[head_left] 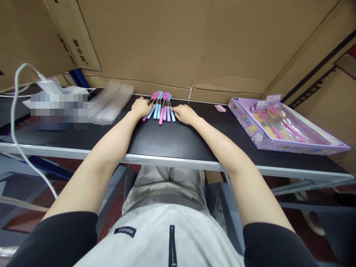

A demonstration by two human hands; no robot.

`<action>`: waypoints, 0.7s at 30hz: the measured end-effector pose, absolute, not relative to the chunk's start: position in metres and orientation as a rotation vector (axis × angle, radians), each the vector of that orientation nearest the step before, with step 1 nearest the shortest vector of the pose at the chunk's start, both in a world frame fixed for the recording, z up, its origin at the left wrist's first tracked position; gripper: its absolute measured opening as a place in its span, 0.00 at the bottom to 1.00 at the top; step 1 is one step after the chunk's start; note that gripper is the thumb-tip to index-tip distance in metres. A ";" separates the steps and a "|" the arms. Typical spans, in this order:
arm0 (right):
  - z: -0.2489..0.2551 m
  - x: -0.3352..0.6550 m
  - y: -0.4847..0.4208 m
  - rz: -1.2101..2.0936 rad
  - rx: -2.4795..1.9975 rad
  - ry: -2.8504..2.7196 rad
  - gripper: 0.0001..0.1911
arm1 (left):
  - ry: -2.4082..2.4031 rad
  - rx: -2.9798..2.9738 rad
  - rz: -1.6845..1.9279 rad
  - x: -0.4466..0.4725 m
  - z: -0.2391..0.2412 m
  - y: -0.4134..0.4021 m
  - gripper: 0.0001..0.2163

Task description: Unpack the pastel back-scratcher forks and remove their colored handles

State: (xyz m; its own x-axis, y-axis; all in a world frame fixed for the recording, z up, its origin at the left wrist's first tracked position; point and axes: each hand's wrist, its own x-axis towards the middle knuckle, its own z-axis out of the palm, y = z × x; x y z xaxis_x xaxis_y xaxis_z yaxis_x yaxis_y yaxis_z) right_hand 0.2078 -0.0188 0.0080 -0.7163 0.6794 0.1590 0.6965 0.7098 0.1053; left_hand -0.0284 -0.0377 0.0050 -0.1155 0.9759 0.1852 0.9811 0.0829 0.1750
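A fanned row of several back scratchers (161, 111) lies on the black table, with pink, blue and purple handles. Their claw-shaped heads in pink and blue point to the far side. My left hand (141, 107) rests at the row's left edge, fingers laid over the outermost pieces and partly hiding a pink handle. At the right edge, my right hand (185, 113) lies with its fingertips touching a blue handle. Both hands seem to rest against the row without wrapping around anything; the undersides of the fingers are hidden.
Clear plastic bags (111, 104) lie to the left, near a white charger (50, 86) with its cable. A small pink card packet (220, 108) sits right of my hands. Further right stands an open purple box (261, 141) holding bagged pieces. Cardboard (178, 44) walls the back.
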 end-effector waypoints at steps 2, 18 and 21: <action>0.008 0.208 -0.019 -0.247 -1.150 -2.809 0.27 | -2.293 -2.066 -0.424 -0.027 0.005 -0.038 0.27; 0.006 0.208 -0.017 -0.234 -1.153 -2.788 0.27 | -2.337 -1.977 -0.524 -0.014 0.012 -0.043 0.26; 0.007 0.208 -0.018 -0.237 -1.164 -2.795 0.28 | -2.335 -1.977 -0.517 -0.014 0.012 -0.043 0.26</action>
